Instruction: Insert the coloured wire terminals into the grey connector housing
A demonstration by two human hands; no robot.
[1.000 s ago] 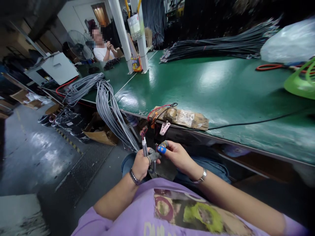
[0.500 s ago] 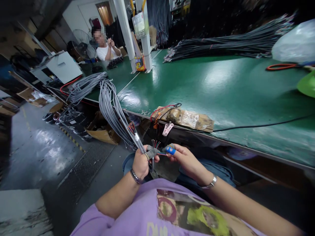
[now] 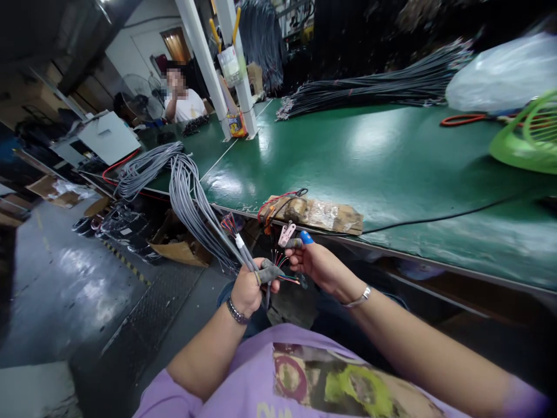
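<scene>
My left hand (image 3: 251, 288), a grey cover on its thumb, is closed around several grey cables (image 3: 246, 254). Thin coloured wires (image 3: 288, 278) fan out from the cable end past that thumb. Another cable end with bunched stripped wires (image 3: 228, 223) and a white wrap stands above the grip. My right hand (image 3: 311, 259) is just right of the wire tips, apart from them, thumb and index finger parted and nothing visible between them. It wears blue tape on the thumb and a grey finger cover. Right by its fingertips hangs a pink clip (image 3: 286, 234) at the bench edge; contact is unclear.
A wooden block (image 3: 335, 216) with tape and leads lies on the green bench (image 3: 391, 157) edge. The long grey cable coil (image 3: 187, 186) drapes over the edge at left. Farther back are a dark cable bundle (image 3: 365, 84), a plastic bag (image 3: 500, 75), a green basket (image 3: 526, 139) and a seated person (image 3: 187, 104).
My right hand has let go of the coloured wires and moved up toward the pink clip. My left hand keeps its grip on the cables. The view has shifted slightly.
</scene>
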